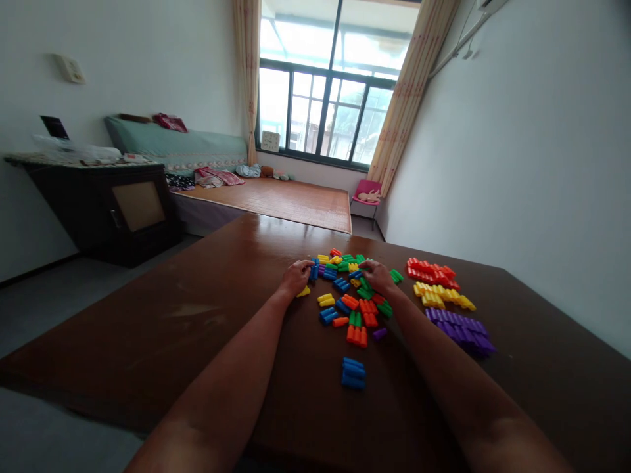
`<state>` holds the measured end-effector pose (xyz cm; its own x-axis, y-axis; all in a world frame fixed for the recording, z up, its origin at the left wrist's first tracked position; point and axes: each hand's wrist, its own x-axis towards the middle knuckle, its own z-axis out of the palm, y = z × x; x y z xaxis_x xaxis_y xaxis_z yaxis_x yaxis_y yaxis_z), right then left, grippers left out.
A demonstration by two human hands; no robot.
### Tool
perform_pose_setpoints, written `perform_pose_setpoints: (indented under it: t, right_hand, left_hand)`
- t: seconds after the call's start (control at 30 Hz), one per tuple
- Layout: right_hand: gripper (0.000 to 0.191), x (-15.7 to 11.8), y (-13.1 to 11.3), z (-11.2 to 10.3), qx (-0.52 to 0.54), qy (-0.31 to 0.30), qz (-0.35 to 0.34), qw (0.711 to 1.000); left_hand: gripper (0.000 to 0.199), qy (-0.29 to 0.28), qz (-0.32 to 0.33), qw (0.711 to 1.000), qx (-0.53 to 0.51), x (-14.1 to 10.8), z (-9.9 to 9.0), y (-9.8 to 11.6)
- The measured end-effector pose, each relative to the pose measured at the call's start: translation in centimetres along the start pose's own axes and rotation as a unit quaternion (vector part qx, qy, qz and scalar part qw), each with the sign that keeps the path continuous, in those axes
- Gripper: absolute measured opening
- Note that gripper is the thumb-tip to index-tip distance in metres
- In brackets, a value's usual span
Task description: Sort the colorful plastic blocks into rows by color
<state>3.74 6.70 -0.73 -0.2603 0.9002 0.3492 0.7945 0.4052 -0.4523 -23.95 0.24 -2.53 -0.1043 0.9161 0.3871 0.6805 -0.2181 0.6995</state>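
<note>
My left hand [296, 277] is at the left edge of a loose pile of coloured plastic building blocks. Its fingers are pinched on a blue block [314, 270], and a yellow block [304, 291] lies just under the hand. On the pile's right side, my right hand [377, 276] has its fingers closed among green, yellow and blue blocks. What they grip, if anything, is too small to make out. Between the hands lie blue blocks [340, 284], and nearer me are orange blocks [357, 336]. A joined blue group [353, 373] sits apart at the front.
Right of my right arm, sorted rows of red blocks [431, 272], yellow blocks [444, 296] and purple blocks [460, 330] lie on the brown table [207, 335]. Beyond the table are a bed [290, 200], a dark cabinet [98, 213] and a pink chair [363, 190].
</note>
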Motion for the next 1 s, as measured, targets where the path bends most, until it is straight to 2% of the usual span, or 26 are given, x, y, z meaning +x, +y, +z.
perform_pose_setpoints:
  t: [0.13, 0.23, 0.33, 0.5, 0.6, 0.73, 0.9, 1.0]
  right_hand:
    - [0.021, -0.1, -0.2, 0.1, 0.142, 0.025, 0.038, 0.989]
    - [0.025, 0.2, 0.5, -0.4, 0.185, 0.063, 0.065, 0.979]
    - [0.023, 0.2, 1.3, -1.4, 0.178, 0.063, 0.062, 0.980]
    - [0.026, -0.7, 1.0, -2.8, 0.065, -0.025, 0.014, 0.997]
    - [0.027, -1.4, 0.0, -2.7, 0.007, -0.041, -0.019, 0.999]
    - [0.034, -1.8, -1.5, -1.4, -0.023, -0.038, -0.040, 0.998]
    - [0.040, -1.7, -3.0, -0.6, 0.015, -0.057, -0.071, 0.996]
    - [0.041, -1.6, -3.1, -1.3, 0.065, -0.014, -0.027, 0.997]
  left_hand:
    - [0.029, 0.015, 0.022, 0.999, 0.037, -0.2, -0.1, 0.1]
    - [0.029, 0.031, 0.033, 0.996, 0.082, -0.3, -0.1, 0.1]
    - [0.029, 0.033, 0.036, 0.994, 0.102, -0.3, -0.1, -0.1]
    - [0.030, 0.033, 0.048, 0.993, 0.100, -0.2, -0.2, -0.2]
    - [0.030, 0.027, 0.041, 0.993, 0.108, -0.1, -0.2, -0.3]
    - [0.030, 0.016, 0.048, 0.994, 0.097, -0.1, -0.2, -0.4]
    - [0.030, 0.005, 0.054, 0.995, 0.087, -0.1, -0.3, -0.4]
    - [0.030, -0.006, 0.050, 0.994, 0.095, -0.1, -0.4, -0.5]
